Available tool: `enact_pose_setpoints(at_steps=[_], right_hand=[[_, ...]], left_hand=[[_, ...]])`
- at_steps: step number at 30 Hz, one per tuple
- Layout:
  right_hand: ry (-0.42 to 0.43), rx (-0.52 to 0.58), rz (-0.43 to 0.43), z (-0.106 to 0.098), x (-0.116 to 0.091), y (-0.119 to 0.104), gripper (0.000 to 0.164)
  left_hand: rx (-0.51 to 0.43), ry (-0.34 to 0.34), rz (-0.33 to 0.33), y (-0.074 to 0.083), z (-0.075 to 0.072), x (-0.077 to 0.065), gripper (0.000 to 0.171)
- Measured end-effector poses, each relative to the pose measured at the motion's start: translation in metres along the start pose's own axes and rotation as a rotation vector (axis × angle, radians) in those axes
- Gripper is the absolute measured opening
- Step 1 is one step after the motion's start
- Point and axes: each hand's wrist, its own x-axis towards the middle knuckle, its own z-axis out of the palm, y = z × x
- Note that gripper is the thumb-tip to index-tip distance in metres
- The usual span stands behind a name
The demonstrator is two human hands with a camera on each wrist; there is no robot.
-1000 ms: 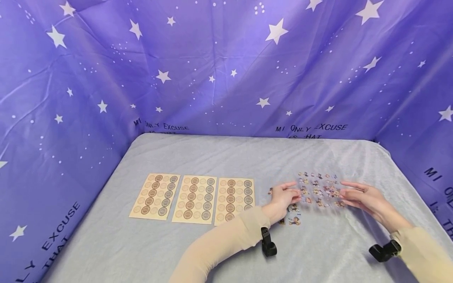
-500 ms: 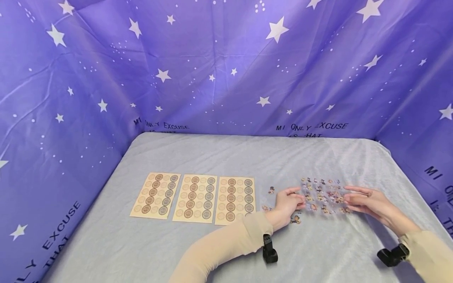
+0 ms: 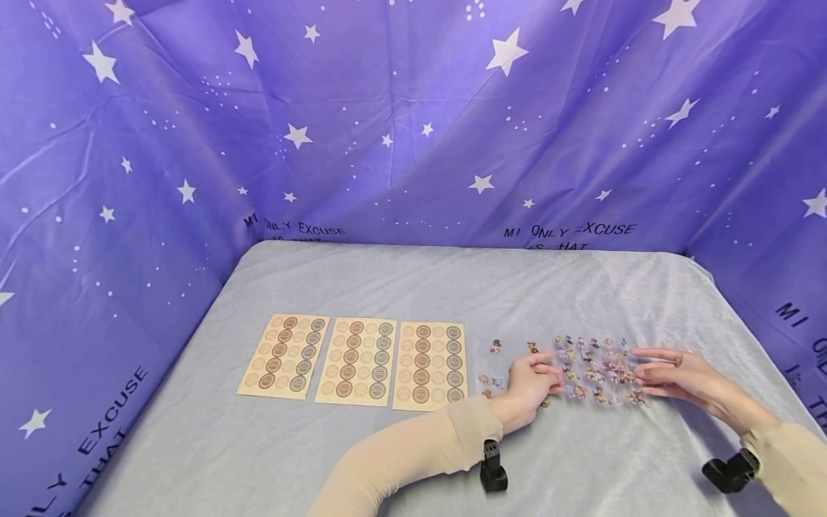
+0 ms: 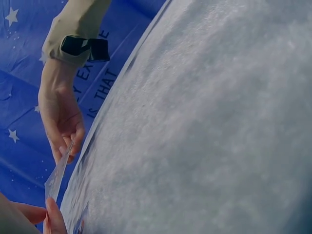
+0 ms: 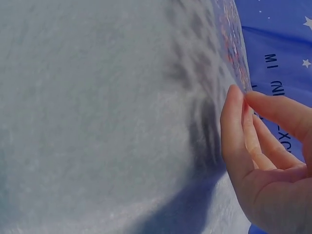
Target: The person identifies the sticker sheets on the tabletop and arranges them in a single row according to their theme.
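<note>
A clear sticker sheet (image 3: 597, 371) printed with rows of small cartoon figures is stretched between both hands, just above the table. My left hand (image 3: 530, 388) pinches its left edge between thumb and fingers, and my right hand (image 3: 685, 379) pinches the right edge. Seen from the left wrist, the sheet (image 4: 56, 180) tilts up off the cloth. The right wrist view has thumb and index fingertips meeting at the sheet's edge (image 5: 231, 44), its spotted shadow falling on the cloth. A second clear sticker sheet (image 3: 495, 347) lies on the table, partly covered by the left hand.
Three cream sheets of round stickers lie side by side to the left: one on the far left (image 3: 283, 355), one in the middle (image 3: 355, 362) and one on the right (image 3: 429, 365). Grey plush cloth (image 3: 413, 287) covers the table. Purple star-patterned curtains (image 3: 400, 108) enclose it.
Both hands have carried the clear sticker sheet rightward and nearer the table's front. More of the sheet lying beneath the left hand now shows on its left.
</note>
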Motion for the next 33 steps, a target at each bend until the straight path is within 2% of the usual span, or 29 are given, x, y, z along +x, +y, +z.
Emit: enact_pose_setpoints(at_steps=[8,22,29,32,33], right_hand=[[0.001,-0.032,0.020,-0.003,0.000,0.003,0.042],[0.034,-0.088,0.055,-0.005,0.001,0.005,0.043],[0.055,-0.106,0.065,-0.005,0.001,0.006,0.041],[0.070,-0.116,0.068,-0.003,0.001,0.006,0.041],[0.075,-0.121,0.069,-0.002,0.001,0.006,0.040]], left_hand=[[0.084,-0.007,0.009,-0.004,-0.001,-0.003,0.033],[0.091,0.013,0.059,-0.007,0.003,-0.001,0.037],[0.108,-0.041,0.145,-0.014,0.001,0.002,0.038],[0.076,-0.033,0.120,-0.012,0.001,0.000,0.040],[0.067,-0.017,0.086,-0.009,0.002,0.000,0.041]])
